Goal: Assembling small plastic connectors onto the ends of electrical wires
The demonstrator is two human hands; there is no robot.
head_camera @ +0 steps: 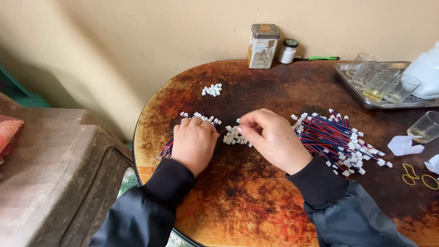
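The white plugs [234, 136], tiny, light and hard, lie in a heap on the worktop [256, 201] between the closed left hand [194, 142], gripping wires [165, 149], and the right hand [274, 137], which pinches one plug by its sides.

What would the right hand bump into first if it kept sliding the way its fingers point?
Probably the small pile of white plastic connectors at the right hand's fingertips, then the left hand just beyond.

Both arms reach up from the lower frame; left hand [194, 142] curled knuckles-up at centre, right hand [273, 137] pinching beside it.
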